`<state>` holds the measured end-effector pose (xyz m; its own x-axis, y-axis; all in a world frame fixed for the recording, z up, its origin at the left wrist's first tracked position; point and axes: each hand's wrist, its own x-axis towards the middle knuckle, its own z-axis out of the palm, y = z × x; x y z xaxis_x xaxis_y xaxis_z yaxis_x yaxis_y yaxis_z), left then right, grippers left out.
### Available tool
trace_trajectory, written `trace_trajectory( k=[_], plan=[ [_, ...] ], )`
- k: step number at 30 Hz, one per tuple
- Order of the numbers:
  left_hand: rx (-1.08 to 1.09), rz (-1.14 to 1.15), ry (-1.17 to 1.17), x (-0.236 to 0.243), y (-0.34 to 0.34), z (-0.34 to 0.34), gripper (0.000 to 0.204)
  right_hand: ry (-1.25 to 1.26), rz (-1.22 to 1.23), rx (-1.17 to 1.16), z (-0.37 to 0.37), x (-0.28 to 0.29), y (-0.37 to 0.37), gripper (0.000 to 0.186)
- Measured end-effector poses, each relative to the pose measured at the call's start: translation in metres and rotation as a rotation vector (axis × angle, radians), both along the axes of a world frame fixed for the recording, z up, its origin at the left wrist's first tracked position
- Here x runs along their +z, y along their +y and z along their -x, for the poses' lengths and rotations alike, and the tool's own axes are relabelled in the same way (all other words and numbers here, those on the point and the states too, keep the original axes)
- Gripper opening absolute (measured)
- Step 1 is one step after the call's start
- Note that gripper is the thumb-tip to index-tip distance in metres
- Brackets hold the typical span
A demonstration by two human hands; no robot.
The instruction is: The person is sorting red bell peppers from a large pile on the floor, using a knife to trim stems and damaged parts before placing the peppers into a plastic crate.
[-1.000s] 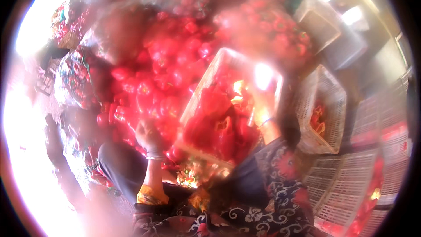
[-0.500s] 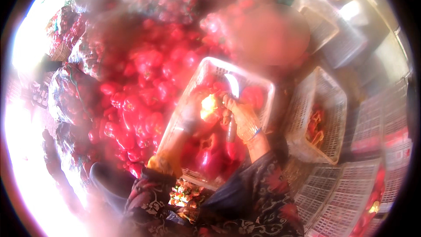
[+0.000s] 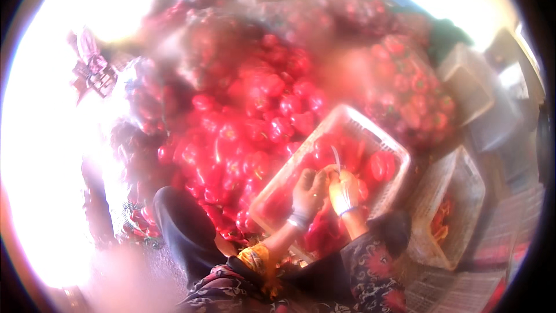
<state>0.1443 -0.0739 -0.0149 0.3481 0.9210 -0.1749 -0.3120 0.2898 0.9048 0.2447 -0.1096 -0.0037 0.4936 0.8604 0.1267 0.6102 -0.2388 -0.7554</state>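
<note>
Person seated, dark-trousered left knee (image 3: 182, 226) bent up at the near left, both hands together over a pale slatted crate (image 3: 376, 124) that lies at a slant before the body. Right hand (image 3: 345, 190) closed around a knife (image 3: 336, 157); slim pale blade stands out beyond the fingers toward the far side, handle mostly covered by the grip. Left hand (image 3: 307, 191) just to the left, fingers bent, tips close to the right hand; blur there, cannot tell whether anything is held between them. Whole peppers (image 3: 382, 166), red and glossy, lie inside the crate beneath and around the hands, one clear at its right side. Blue band (image 3: 347, 211) on the right wrist, dark flowered sleeve (image 3: 370, 266) behind it; yellow cuff (image 3: 253, 258) on the left forearm. Left of the crate and beyond it, a broad loose heap of red peppers (image 3: 272, 98). Far right, a bulging mass of more peppers (image 3: 411, 98), hazy. Right of the working crate, well apart from the hands, a second crate (image 3: 472, 197) with orange-red pieces (image 3: 442, 219) low inside. Pale bins (image 3: 463, 75) at the far right; filled sacks (image 3: 142, 95) on the left, partly lost in glare.
</note>
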Motion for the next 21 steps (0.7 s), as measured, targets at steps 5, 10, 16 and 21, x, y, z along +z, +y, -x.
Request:
trace_trajectory(
  k=[5, 10, 16, 21],
  plan=[
    [0.032, -0.171, 0.322, 0.035, 0.013, 0.022, 0.015, -0.528, 0.177, -0.029, 0.012, -0.008, 0.005, 0.02],
    [0.038, -0.613, 0.709, -0.012, 0.03, 0.058, 0.02, -0.507, -0.342, -0.009, 0.038, 0.052, 0.009, 0.013],
    [-0.069, -0.294, 0.222, 0.011, 0.091, 0.099, 0.03, -0.053, 0.168, 0.266, 0.074, 0.015, -0.031, 0.03],
    [-0.106, -0.884, 0.568, -0.021, 0.122, 0.016, 0.032, 0.516, -0.024, -0.068, 0.039, 0.048, -0.034, 0.036]
  ],
)
